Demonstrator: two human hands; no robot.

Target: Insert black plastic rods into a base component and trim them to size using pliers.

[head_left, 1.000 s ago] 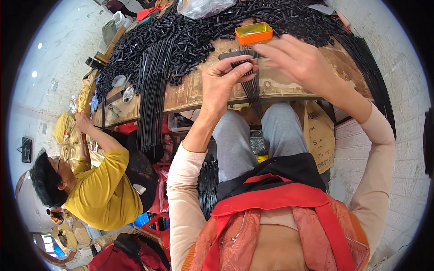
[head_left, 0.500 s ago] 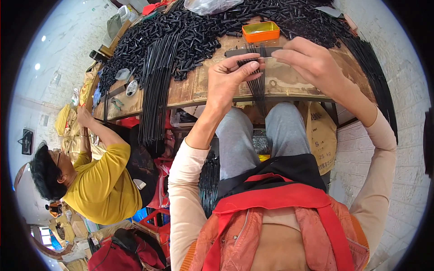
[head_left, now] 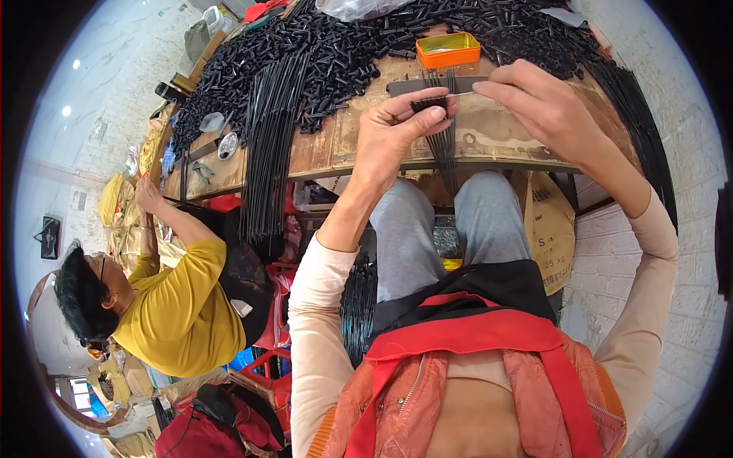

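Observation:
Above the table's near edge, my left hand (head_left: 382, 145) pinches a row of short black ends (head_left: 430, 102) between thumb and fingers. Thin black rods (head_left: 441, 149) fan out beneath that hand, over the table edge; whether they join the held ends is hard to tell. To the right, my right hand (head_left: 546, 107) is closed with its fingertips pinched on a thin silvery pin (head_left: 463, 93). The pin points left toward the row of black ends. Where its tip meets them is too small to make out.
Behind my hands lie a dark flat bar (head_left: 402, 86) and an orange box (head_left: 449, 58). Heaped black tubes (head_left: 305, 46) cover the table's back. Bundles of black rods (head_left: 267, 153) overhang its front edge. A co-worker in a yellow top (head_left: 179, 313) sits at the left.
My right hand has drawn slightly right, and more of the silvery pin shows between my hands. The row of black ends in my left hand is more visible. The whole view has shifted a little.

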